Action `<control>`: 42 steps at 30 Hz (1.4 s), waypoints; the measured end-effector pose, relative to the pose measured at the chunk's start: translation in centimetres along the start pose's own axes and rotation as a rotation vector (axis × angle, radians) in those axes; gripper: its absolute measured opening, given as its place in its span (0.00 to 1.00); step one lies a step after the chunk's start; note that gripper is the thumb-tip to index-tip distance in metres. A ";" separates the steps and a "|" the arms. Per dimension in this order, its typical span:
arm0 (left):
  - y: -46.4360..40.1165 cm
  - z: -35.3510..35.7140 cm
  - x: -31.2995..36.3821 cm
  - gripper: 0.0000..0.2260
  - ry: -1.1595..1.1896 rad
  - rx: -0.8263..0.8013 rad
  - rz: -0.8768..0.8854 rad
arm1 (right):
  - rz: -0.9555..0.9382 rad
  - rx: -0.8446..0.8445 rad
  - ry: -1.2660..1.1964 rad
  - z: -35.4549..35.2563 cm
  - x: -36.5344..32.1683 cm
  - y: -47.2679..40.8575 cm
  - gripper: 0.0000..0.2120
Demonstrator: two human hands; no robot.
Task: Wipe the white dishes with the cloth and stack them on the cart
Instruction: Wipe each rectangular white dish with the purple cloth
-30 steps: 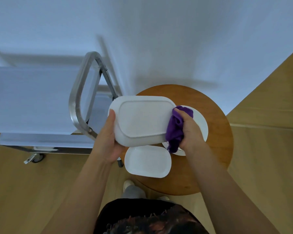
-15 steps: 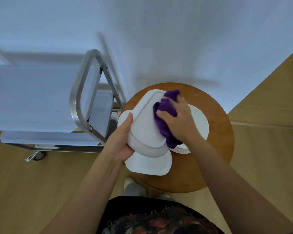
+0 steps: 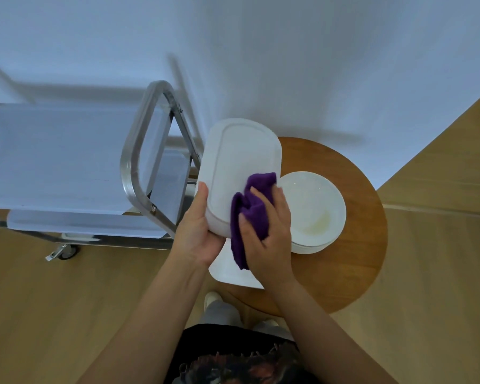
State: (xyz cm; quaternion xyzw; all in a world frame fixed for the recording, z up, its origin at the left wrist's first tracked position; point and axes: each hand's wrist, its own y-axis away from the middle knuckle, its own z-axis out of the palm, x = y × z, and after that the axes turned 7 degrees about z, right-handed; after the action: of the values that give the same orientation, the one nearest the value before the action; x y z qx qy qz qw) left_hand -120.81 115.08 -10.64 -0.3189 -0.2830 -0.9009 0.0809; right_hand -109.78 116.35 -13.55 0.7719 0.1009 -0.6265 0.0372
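Note:
My left hand (image 3: 198,234) grips the near end of a white rectangular dish (image 3: 241,162), held upside down in the air with its long side pointing away from me. My right hand (image 3: 269,234) presses a purple cloth (image 3: 250,214) against the dish's near right part. Below them a second white rectangular dish (image 3: 227,270) lies on the round wooden table (image 3: 355,245), mostly hidden by my hands. A round white plate stack (image 3: 316,214) rests on the table to the right. The metal cart (image 3: 67,162) stands to the left, its top shelf bare.
The cart's steel handle (image 3: 133,173) rises close to the held dish's left edge. A white wall fills the back. Wooden floor surrounds the table, and my shoes (image 3: 212,297) show beneath the table's near edge.
The held dish has turned from lying crosswise to pointing lengthwise away from me. My right hand with the cloth has slid from the dish's right end down to its near end.

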 end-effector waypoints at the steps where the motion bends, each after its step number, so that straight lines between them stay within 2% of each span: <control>1: 0.1 -0.3 0.1 0.21 -0.018 -0.032 0.016 | 0.091 -0.036 -0.109 -0.2 -0.2 0.0 0.23; 3: 0.2 -1.3 0.3 0.20 -0.040 -0.071 0.036 | 0.270 -0.062 -0.311 -0.9 -0.2 -0.5 0.22; 5: 0.6 -2.3 0.5 0.20 -0.074 -0.113 0.033 | 0.369 -0.041 -0.373 -2.3 0.0 -2.0 0.19; 8: 1.6 -3.4 0.4 0.21 -0.261 -0.144 -0.005 | 0.374 -0.016 -0.216 -4.7 0.2 -5.2 0.10; 11: 2.6 -3.5 0.0 0.20 -0.690 -0.144 0.074 | 0.475 -0.064 0.087 -6.5 0.9 -7.2 0.03; 12: 2.9 -3.3 0.0 0.18 -0.873 -0.162 0.133 | 0.580 -0.065 0.083 -7.1 1.3 -7.2 0.05; 13: 3.2 -3.2 0.0 0.15 -1.037 -0.204 0.177 | 0.738 -0.070 -0.021 -7.7 1.5 -6.9 0.10; 15: 3.4 -3.2 -0.1 0.09 -1.295 -0.329 0.182 | 1.086 -0.109 -0.359 -9.0 2.0 -6.0 0.22; 17: 3.3 -3.4 -0.5 0.04 -1.523 -0.461 0.166 | 1.225 -0.149 -0.576 -9.7 2.9 -5.1 0.30; 18: 3.1 -3.6 -0.8 0.06 -1.632 -0.529 0.178 | 1.244 -0.151 -0.607 -9.8 3.4 -4.7 0.30; 20: 2.5 -4.6 -1.7 0.17 -1.817 -0.649 0.229 | 1.273 -0.113 -0.604 -9.5 4.4 -3.8 0.28; 24: 1.2 -8.7 -3.0 0.22 -2.126 -0.816 0.321 | 1.396 -0.099 -0.548 -9.1 6.8 -1.3 0.17; 25: 0.9 -9.8 -3.2 0.23 -2.152 -0.802 0.370 | 1.432 -0.126 -0.476 -8.9 7.4 -0.6 0.14; 27: 0.2 -11.6 -4.1 0.26 -2.144 -0.646 0.386 | 1.502 -0.145 -0.359 -8.5 8.5 0.8 0.11; 29: -0.5 -13.0 -5.3 0.31 -2.053 -0.460 0.227 | 1.554 -0.134 -0.326 -7.7 9.6 1.7 0.07; 32: -1.6 -14.4 -6.5 0.39 -1.701 -0.371 0.019 | 1.588 -0.089 -0.350 -6.5 11.4 2.6 0.04; 34: -2.8 -14.8 -6.6 0.34 -1.483 -0.329 -0.023 | 1.570 -0.047 -0.343 -5.8 12.8 3.0 0.05; 36: -4.0 -15.5 -6.9 0.28 -1.338 -0.214 -0.045 | 1.536 -0.004 -0.301 -5.1 14.2 3.1 0.07; 39: -5.6 -16.4 -8.0 0.19 -1.438 -0.088 -0.049 | 1.455 0.057 -0.183 -3.9 16.2 2.8 0.10; 42: -7.2 -17.2 -9.0 0.21 -1.550 -0.037 -0.057 | 1.344 0.088 0.024 -2.6 17.9 2.5 0.08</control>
State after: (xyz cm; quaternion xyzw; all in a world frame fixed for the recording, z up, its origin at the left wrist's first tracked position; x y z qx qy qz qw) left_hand -125.18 111.09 -30.50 -0.8520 -0.2519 -0.4268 -0.1685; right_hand -103.25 116.32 -30.62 0.6746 -0.4267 -0.4620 0.3865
